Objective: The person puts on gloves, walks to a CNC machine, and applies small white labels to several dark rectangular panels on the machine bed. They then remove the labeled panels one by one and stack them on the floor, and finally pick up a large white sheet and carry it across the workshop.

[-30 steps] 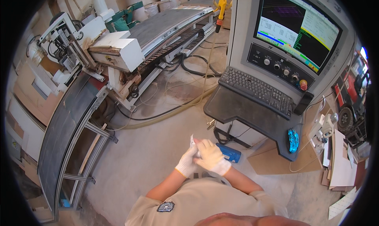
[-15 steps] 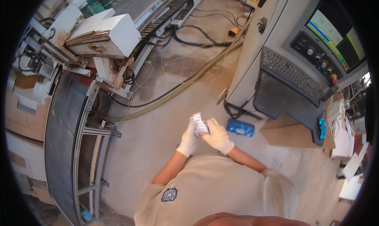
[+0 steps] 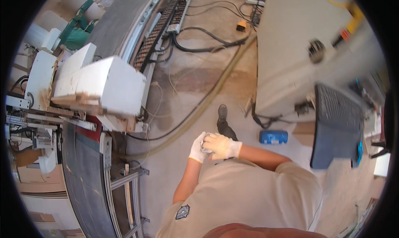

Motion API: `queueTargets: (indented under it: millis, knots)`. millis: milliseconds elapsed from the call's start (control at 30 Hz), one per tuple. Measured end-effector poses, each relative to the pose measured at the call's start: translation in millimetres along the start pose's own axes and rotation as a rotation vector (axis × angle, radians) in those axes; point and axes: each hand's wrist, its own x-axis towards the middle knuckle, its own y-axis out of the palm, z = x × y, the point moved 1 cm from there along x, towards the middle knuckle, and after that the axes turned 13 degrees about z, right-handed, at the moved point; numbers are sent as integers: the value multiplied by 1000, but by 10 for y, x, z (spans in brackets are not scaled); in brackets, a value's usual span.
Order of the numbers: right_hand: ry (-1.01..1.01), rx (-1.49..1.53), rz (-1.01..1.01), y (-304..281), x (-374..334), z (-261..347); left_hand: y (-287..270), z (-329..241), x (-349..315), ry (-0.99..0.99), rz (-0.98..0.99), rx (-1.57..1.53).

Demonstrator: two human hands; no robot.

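Observation:
My left hand (image 3: 198, 149) and my right hand (image 3: 222, 146) are together in front of my body, both in pale knit gloves. Between them is a small white packet-like thing (image 3: 204, 147), mostly hidden by the gloves. The left hand's fingers curl around its near side. Over its top lie the closed fingers of the right hand. What exactly the thing is cannot be made out.
A belt conveyor (image 3: 85, 171) with a metal frame runs along my left. Ahead, a hose (image 3: 199, 96) and cables cross the floor. To the right stand a grey cabinet (image 3: 286, 55), a keyboard shelf (image 3: 336, 130) and a blue object (image 3: 273, 137) on the floor. My shoe (image 3: 222, 112) shows ahead.
My view has shifted, and the cabinet and keyboard now lie further right. A shoe and dark trouser leg have come into sight. My right hand has moved over the white thing, covering most of it.

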Motion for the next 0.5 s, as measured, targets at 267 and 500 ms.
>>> queueTargets:
  millis: [267,500]
  knots:
    - [376,504,-534,-1504,612,-2216,1069,-2219,2413,219,242,140]
    - [664,819,-369,-2168,711,-3593,959,-4389,3349,656,114,-49]
